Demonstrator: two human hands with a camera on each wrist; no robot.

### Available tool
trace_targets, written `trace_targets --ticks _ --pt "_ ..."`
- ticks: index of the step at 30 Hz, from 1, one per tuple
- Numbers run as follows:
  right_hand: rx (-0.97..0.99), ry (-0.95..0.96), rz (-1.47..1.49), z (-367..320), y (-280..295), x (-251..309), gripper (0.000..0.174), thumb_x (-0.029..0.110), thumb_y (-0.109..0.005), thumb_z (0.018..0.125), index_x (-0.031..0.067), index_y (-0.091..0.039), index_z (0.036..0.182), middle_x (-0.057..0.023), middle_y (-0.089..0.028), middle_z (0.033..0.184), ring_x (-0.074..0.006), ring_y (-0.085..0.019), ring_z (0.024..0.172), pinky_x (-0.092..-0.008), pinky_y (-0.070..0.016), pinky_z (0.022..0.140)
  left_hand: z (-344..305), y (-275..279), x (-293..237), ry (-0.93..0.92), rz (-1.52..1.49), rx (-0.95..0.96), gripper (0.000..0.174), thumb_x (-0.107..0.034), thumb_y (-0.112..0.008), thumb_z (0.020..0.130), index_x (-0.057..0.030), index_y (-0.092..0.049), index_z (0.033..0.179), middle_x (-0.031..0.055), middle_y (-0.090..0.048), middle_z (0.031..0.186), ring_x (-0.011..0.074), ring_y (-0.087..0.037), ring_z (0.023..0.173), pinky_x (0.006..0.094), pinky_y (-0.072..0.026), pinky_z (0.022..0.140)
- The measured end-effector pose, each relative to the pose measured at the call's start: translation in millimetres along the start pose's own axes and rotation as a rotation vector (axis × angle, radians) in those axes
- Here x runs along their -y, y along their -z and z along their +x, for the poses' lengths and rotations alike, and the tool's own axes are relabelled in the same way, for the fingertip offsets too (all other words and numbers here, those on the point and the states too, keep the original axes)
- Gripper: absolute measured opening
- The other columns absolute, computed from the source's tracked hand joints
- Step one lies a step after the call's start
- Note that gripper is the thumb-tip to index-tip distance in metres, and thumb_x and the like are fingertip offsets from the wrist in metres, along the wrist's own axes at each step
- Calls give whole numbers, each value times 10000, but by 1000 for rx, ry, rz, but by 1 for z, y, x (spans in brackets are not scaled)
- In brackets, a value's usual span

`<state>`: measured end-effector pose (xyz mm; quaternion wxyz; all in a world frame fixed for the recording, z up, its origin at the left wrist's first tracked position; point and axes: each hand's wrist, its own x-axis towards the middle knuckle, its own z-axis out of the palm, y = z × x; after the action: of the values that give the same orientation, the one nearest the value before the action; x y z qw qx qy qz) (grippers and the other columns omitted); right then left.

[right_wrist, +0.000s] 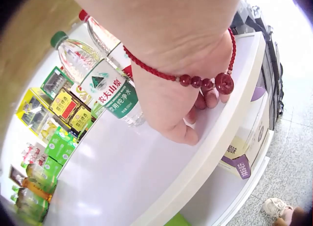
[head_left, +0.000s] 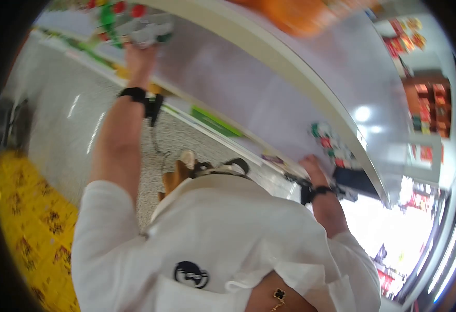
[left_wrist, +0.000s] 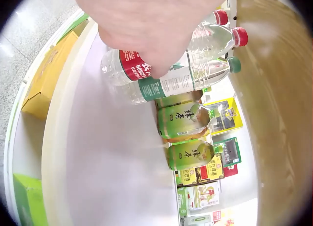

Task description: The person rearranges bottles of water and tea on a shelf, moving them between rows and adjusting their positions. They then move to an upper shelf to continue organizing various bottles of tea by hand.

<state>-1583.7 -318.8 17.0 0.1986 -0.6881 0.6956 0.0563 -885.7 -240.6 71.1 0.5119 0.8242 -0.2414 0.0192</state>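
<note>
My left hand [head_left: 140, 58] is among a cluster of clear plastic water bottles [head_left: 146, 28] on the shelf. In the left wrist view its thumb lies across a red-labelled water bottle [left_wrist: 122, 65]; the other fingers are hidden. A green-capped water bottle [left_wrist: 168, 84] stands right beside that thumb. My right hand [right_wrist: 173, 106], with a red beaded bracelet [right_wrist: 195, 82] at its wrist, rests by the shelf's front edge, fingers loosely bent and holding nothing. Close to it stands another green-capped water bottle [right_wrist: 110, 86], with a red-capped bottle [right_wrist: 105, 38] behind.
Green tea bottles [left_wrist: 183, 119] and drink boxes [right_wrist: 71, 111] line the white shelf [left_wrist: 117, 162] further along. Its rim [right_wrist: 195, 174] curves along the front. A lower shelf holds cartons, including a yellow box [left_wrist: 49, 74]. Yellow patterned cloth [head_left: 35, 229] lies at the left.
</note>
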Motion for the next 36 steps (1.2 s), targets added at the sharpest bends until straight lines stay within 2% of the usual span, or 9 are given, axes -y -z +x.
trace_targets --ticks 4,11,15,16,20,22,25,31,36 --pt "136 16 32 -5 15 15 431 360 -750 593 56 -612 866 -190 -547 1031 -332 -500 1029 -385 -426 905 -6 0 -3 -14 109 1 660 -386 -774 638 -12 -555 1136 181 -662 1026 338 -640 961 413 -482 805" --pt "132 35 19 -2 7 10 418 382 -765 596 72 -605 827 -173 -509 1040 -326 -503 994 -387 -429 894 -42 4 -27 28 169 102 673 -463 -792 613 1 -611 1065 175 -673 999 333 -648 937 396 -482 782" --pt "126 114 62 -5 11 9 420 383 -770 604 70 -602 826 -176 -514 1014 -323 -502 980 -387 -433 876 -79 -30 -13 -55 -107 254 533 -307 -809 639 8 -605 1017 166 -672 979 296 -662 899 367 -505 756" --pt "147 134 83 -6 12 8 420 382 -770 607 67 -604 828 -175 -517 1006 -321 -500 982 -384 -433 873 -87 -32 -20 -112 -279 339 518 -277 -817 647 12 -596 1015 159 -674 966 270 -671 870 347 -510 738" --pt "164 186 140 -9 15 8 427 385 -772 604 61 -612 832 -165 -525 982 -318 -508 968 -380 -438 864 -148 -38 -77 -106 -282 607 475 -240 -812 666 -18 -590 1023 116 -673 919 205 -666 839 328 -515 723" --pt "49 293 60 -10 14 7 395 296 -787 643 16 -619 865 -152 -567 899 -264 -568 841 -345 -471 749 -173 -43 -103 -140 -267 727 515 -270 -812 654 -26 -589 1048 120 -666 943 230 -654 884 341 -509 749" --pt "178 271 120 -5 16 0 418 354 -770 626 78 -627 906 -134 -521 1000 -280 -540 927 -360 -454 846 -199 -61 -127 -321 -162 797 557 -320 -802 650 -49 -588 1087 126 -656 1001 267 -631 942 365 -492 805" --pt "179 356 125 -20 28 6 408 331 -773 643 96 -630 944 -101 -510 1014 -239 -543 925 -336 -458 849 -243 -83 -173 -295 -124 974 562 -362 -786 661 -86 -592 1111 118 -645 1071 301 -603 1014 387 -467 867" --pt "237 438 208 -22 38 3 382 294 -766 669 90 -632 963 -93 -505 1023 -227 -544 931 -325 -461 849 -264 -103 -184 -308 -96 957 661 -366 -782 671 -67 -506 1191 147 -637 1085 326 -591 1046 392 -461 881"
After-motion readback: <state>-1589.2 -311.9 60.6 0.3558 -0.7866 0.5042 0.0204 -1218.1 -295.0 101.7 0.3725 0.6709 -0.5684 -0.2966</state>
